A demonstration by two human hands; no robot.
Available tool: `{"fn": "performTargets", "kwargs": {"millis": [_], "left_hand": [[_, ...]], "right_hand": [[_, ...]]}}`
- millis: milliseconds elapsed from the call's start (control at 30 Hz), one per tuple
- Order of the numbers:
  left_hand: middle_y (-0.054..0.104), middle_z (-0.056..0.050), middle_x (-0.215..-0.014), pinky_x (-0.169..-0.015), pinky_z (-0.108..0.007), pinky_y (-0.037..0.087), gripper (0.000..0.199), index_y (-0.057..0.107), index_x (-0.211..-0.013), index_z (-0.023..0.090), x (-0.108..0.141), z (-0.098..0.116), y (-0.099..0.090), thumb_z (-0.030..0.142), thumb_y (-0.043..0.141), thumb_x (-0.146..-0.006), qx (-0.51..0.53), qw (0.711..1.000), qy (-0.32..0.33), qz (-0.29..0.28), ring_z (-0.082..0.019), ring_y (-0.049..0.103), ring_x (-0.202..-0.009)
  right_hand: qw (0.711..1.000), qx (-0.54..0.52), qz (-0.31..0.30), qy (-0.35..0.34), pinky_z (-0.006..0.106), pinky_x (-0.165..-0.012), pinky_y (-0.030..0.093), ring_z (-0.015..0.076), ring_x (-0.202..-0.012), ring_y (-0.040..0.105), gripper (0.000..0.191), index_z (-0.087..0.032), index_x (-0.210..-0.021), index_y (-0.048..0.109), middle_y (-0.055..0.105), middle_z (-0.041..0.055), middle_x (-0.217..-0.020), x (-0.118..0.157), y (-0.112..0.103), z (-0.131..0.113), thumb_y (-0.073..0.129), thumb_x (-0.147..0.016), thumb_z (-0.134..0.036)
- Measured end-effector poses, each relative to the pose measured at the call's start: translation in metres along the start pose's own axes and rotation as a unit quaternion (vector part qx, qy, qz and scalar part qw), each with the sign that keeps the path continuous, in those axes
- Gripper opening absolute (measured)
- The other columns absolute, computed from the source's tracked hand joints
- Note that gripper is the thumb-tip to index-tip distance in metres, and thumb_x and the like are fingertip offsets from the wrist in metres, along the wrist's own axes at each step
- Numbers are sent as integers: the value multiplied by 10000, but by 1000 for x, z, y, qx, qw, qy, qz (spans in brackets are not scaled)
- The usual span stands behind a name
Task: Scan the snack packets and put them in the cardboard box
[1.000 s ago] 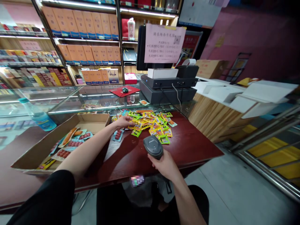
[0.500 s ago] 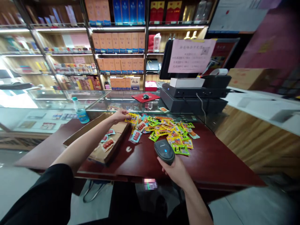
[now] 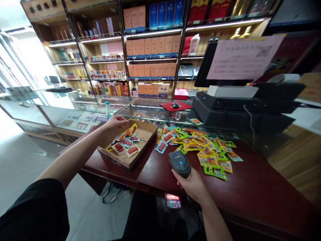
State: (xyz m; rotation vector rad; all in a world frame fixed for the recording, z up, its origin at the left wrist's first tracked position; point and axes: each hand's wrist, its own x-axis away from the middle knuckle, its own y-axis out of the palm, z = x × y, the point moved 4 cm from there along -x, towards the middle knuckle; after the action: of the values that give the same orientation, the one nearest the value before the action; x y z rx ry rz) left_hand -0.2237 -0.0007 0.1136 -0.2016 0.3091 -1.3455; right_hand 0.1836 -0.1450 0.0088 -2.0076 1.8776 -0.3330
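Note:
My left hand (image 3: 116, 122) hovers over the left part of a shallow cardboard box (image 3: 144, 134), fingers loosely curved and apart, holding nothing. Just below the fingers a yellow snack packet (image 3: 132, 130) is tilted among the packets in the box; whether it is resting or dropping is unclear. Small packets of red, round pieces (image 3: 132, 150) lie inside too. A dark barcode scanner (image 3: 179, 163) with a blue light is gripped in my right hand (image 3: 194, 184), above the table's front part. Right of the box spreads a pile of yellow and green snack packets (image 3: 210, 150).
A blue-capped bottle (image 3: 107, 109) stands behind the box. A glass counter (image 3: 147, 104) carries a red mouse pad (image 3: 167, 106) with a mouse. At the back right is a register screen with a pink paper sheet (image 3: 240, 58). Shelves of boxed goods line the wall.
My left hand has moved left from the pile to above the box and let go of the yellow packet, now at the box. My right hand still holds the scanner. The view has turned left.

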Motion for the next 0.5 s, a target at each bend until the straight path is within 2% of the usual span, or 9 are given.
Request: {"fn": "performTargets", "kwargs": {"millis": [67,133,333,400,500], "left_hand": [[640,-9,-618,-548,-238,510,535,654,-706,134,-6,-2,21,525,909,-446,-7,1000,8,-24,-108,586,-561],[643,-12,-634,-561,-254,524,522,651,-716,138,-12,-1,52,528,900,-474,-8,998,27,-62,-113,591,-566],[679,-26,-683,-574,-251,514,390,663,-805,155,-18,14,176,490,792,-651,-73,968,96,-218,-145,630,-611],[708,-26,-739,-629,-242,514,314,698,-879,159,-16,17,215,411,747,-699,-146,937,130,-288,-152,653,-674],[752,-35,-919,-771,-240,506,345,736,-1014,191,-8,12,256,280,730,-681,-314,848,184,-386,-184,687,-856]], "right_hand": [[1000,3,6,4,263,-457,465,199,-476,646,268,-183,-799,642,675,41,-550,0,-4,6,689,-773,-446],[1000,-1,17,13,262,-460,469,198,-482,649,273,-184,-802,636,673,38,-551,1,-10,15,686,-781,-452],[996,-31,76,27,255,-463,482,181,-469,642,288,-189,-850,623,671,19,-567,5,-28,39,688,-788,-463],[995,-32,88,31,253,-461,484,177,-466,640,289,-189,-849,622,676,20,-578,7,-33,42,688,-791,-465],[994,-28,97,38,256,-459,485,183,-469,645,291,-184,-854,637,681,25,-582,11,-40,42,686,-794,-464]]}}
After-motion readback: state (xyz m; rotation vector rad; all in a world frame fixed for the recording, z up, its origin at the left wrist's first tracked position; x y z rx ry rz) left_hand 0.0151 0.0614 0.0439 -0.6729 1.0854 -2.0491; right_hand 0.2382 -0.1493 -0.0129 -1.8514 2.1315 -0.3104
